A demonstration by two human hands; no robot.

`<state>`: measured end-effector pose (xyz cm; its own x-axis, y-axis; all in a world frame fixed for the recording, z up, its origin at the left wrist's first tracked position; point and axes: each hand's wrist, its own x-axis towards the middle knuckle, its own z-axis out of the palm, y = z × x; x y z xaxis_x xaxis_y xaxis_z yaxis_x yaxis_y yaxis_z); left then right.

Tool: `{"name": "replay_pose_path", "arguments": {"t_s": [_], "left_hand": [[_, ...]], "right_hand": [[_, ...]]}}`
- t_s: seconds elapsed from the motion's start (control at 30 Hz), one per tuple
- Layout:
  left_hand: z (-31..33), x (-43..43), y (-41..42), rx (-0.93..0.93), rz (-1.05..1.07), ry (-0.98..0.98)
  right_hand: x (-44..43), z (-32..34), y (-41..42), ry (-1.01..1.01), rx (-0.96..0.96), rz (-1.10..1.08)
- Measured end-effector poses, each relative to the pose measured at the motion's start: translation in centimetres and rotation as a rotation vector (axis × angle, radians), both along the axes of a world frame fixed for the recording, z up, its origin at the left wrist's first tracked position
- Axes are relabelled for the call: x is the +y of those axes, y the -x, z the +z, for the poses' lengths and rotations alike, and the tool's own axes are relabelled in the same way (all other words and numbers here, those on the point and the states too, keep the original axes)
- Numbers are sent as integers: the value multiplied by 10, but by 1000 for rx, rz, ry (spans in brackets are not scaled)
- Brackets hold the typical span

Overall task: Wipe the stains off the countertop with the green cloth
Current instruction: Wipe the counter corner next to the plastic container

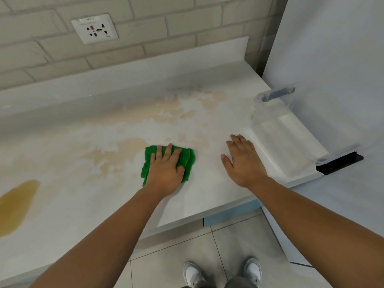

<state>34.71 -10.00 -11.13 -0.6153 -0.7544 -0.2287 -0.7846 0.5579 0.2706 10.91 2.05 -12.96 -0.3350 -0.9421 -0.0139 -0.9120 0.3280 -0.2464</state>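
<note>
A green cloth (pixel 188 161) lies crumpled on the white countertop (pixel 207 196) near its middle. My left hand (pixel 165 173) presses flat on the cloth, fingers spread over it. To the right, my right hand (pixel 243 161) rests palm down on bare counter and holds nothing. Pale brownish smeared stains (pixel 124 150) spread to the left of the cloth and behind it, up toward the backsplash. A darker yellow-brown puddle (pixel 16 204) sits at the far left of the counter.
A clear plastic box (pixel 291 129) with black latches stands at the counter's right end, just beyond my right hand. A tall white panel (pixel 332 59) rises at the right. A wall socket (pixel 94 29) sits in the brick-tiled wall. The counter's front edge runs diagonally above grey floor tiles.
</note>
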Motion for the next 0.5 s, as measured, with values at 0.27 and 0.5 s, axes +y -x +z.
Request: {"name": "replay_pose_path", "arguments": {"t_s": [0.27,0.5], "left_hand": [[-7,28,36,-75,-92,136],[-10,-5,-32,-42,-159,128]], "right_hand": [[-1,-1,0,38,-34,-4],[0,-1,0,37,-22,-2]]}}
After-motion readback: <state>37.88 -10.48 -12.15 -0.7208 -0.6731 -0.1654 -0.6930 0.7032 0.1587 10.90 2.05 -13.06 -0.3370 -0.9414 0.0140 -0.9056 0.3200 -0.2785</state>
